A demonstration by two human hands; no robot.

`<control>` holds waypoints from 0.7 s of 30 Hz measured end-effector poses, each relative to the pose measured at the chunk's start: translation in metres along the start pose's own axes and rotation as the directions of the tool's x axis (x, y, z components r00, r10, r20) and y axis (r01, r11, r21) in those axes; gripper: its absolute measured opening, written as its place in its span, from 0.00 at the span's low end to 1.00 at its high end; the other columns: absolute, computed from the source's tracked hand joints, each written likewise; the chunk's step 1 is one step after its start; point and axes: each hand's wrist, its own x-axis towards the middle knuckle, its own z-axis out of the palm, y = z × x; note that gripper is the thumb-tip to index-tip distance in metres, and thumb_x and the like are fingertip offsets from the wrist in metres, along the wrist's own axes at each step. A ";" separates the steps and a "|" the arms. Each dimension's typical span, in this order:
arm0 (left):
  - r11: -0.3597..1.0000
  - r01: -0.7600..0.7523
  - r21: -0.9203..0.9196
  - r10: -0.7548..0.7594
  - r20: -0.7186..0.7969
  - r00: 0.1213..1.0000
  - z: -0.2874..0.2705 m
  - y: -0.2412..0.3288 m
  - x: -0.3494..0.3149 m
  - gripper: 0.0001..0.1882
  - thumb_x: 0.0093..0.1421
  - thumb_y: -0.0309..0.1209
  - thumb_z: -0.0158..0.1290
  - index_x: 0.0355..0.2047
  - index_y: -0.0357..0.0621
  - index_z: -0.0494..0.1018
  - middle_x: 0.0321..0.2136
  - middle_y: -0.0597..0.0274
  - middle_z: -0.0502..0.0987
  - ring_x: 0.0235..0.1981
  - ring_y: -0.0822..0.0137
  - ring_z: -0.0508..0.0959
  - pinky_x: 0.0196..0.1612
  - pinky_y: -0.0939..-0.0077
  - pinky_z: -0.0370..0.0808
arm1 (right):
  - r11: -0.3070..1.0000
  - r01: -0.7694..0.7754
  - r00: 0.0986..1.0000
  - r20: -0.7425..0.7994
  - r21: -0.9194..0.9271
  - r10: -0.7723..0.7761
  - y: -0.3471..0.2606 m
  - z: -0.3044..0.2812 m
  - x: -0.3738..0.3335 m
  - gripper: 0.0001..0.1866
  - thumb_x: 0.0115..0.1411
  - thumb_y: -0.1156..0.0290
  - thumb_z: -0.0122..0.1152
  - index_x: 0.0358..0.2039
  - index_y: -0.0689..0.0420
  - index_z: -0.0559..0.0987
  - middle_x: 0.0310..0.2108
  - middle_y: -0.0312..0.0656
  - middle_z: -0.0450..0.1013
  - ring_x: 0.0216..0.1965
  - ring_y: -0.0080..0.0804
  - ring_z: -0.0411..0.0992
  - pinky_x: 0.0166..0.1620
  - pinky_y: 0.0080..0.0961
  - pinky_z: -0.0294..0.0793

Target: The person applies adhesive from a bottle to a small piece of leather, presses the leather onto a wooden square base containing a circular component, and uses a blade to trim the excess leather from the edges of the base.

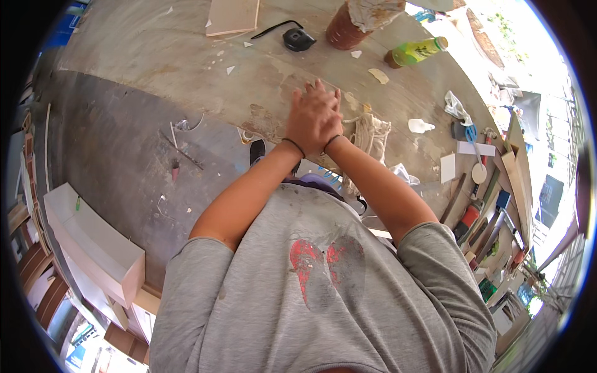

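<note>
My two hands meet in front of me over the edge of a stained plywood workbench. My left hand lies on top, its back toward me and its fingers stretched out close together. Beneath it my right hand is pressed against it and mostly hidden. Each wrist wears a thin black band. I see nothing held between the hands. A coil of pale rope lies on the bench just right of them.
On the bench lie a black tape measure, a brown cylinder under a rag, a green bottle, a wood board, a small white bottle, blue scissors and hand tools. A white cabinet stands lower left.
</note>
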 end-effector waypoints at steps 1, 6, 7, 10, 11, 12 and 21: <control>0.999 -0.004 -0.036 0.008 0.116 0.993 0.002 -0.003 -0.007 0.28 0.57 0.53 0.44 0.44 0.44 0.77 0.53 0.52 0.72 0.64 0.46 0.57 0.67 0.43 0.40 | 0.994 0.015 0.999 0.048 -0.111 -0.009 -0.009 -0.008 0.000 0.32 0.61 0.54 0.45 0.66 0.38 0.54 0.69 0.39 0.44 0.71 0.43 0.36 0.62 0.67 0.36; 0.998 -0.060 0.013 0.059 0.024 0.998 0.004 -0.017 -0.011 0.21 0.50 0.42 0.48 0.40 0.46 0.78 0.47 0.53 0.76 0.57 0.55 0.68 0.67 0.50 0.46 | 0.970 0.034 0.985 0.171 -0.240 0.008 -0.014 -0.015 -0.002 0.30 0.62 0.53 0.43 0.65 0.38 0.54 0.70 0.34 0.42 0.71 0.38 0.36 0.64 0.63 0.36; 0.995 -0.098 -0.020 0.098 0.015 0.995 -0.001 -0.013 -0.010 0.19 0.51 0.41 0.48 0.37 0.44 0.78 0.45 0.54 0.77 0.56 0.54 0.69 0.64 0.50 0.50 | 0.973 0.045 0.988 0.157 -0.226 -0.009 -0.015 -0.012 0.002 0.30 0.62 0.53 0.43 0.65 0.38 0.54 0.70 0.34 0.42 0.71 0.38 0.36 0.64 0.63 0.36; 0.992 -0.125 -0.019 0.125 0.000 0.992 -0.010 -0.006 -0.004 0.19 0.47 0.40 0.47 0.33 0.41 0.78 0.41 0.55 0.78 0.54 0.52 0.70 0.60 0.54 0.57 | 0.981 0.073 0.977 0.209 -0.181 -0.034 -0.012 -0.009 -0.002 0.32 0.62 0.53 0.43 0.66 0.43 0.53 0.70 0.37 0.41 0.71 0.41 0.34 0.64 0.65 0.35; 0.991 -0.131 -0.038 0.132 0.009 0.991 -0.011 -0.003 -0.008 0.19 0.47 0.40 0.47 0.33 0.41 0.78 0.41 0.55 0.78 0.54 0.52 0.70 0.60 0.54 0.58 | 0.983 0.077 0.971 0.238 -0.167 -0.035 -0.013 -0.012 -0.008 0.33 0.62 0.53 0.44 0.66 0.44 0.52 0.70 0.38 0.40 0.71 0.42 0.34 0.64 0.65 0.34; 0.989 -0.139 -0.058 0.140 0.019 0.990 -0.011 -0.001 -0.012 0.19 0.47 0.40 0.47 0.33 0.41 0.78 0.41 0.54 0.78 0.54 0.53 0.70 0.59 0.54 0.59 | 0.975 0.082 0.971 0.238 -0.208 -0.031 -0.014 -0.012 -0.009 0.33 0.62 0.53 0.44 0.66 0.45 0.52 0.70 0.38 0.40 0.71 0.42 0.34 0.64 0.65 0.34; 0.999 -0.044 -0.024 0.042 -0.084 0.996 -0.003 -0.027 0.002 0.21 0.56 0.42 0.46 0.47 0.46 0.68 0.51 0.56 0.68 0.57 0.55 0.62 0.60 0.58 0.54 | 0.955 -0.291 0.938 0.214 0.055 0.274 -0.012 -0.007 0.000 0.30 0.61 0.52 0.45 0.64 0.42 0.59 0.70 0.33 0.44 0.71 0.41 0.36 0.62 0.69 0.35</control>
